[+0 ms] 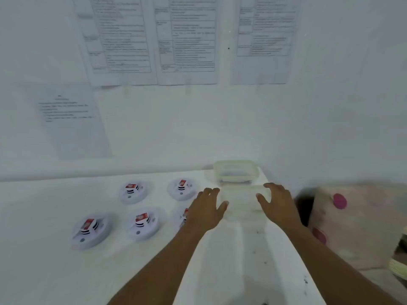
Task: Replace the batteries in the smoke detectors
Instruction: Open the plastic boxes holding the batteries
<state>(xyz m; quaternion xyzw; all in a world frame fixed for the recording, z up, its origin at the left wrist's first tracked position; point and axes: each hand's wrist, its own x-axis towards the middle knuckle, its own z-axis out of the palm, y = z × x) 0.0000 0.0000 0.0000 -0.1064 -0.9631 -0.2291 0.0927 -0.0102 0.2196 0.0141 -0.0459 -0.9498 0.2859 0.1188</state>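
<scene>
five round white smoke detectors (154, 227) lie in two rows, a red-and-white battery (142, 216) atop each (one half hidden).

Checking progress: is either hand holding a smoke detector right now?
No: the left hand and right hand are spread open either side of a clear container, and the smoke detectors lie on the table.

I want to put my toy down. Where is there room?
Bare table lies left of the smoke detectors and along the near edge in front of them. The back right corner is crowded: the left hand and right hand flank the clear containers there.
</scene>
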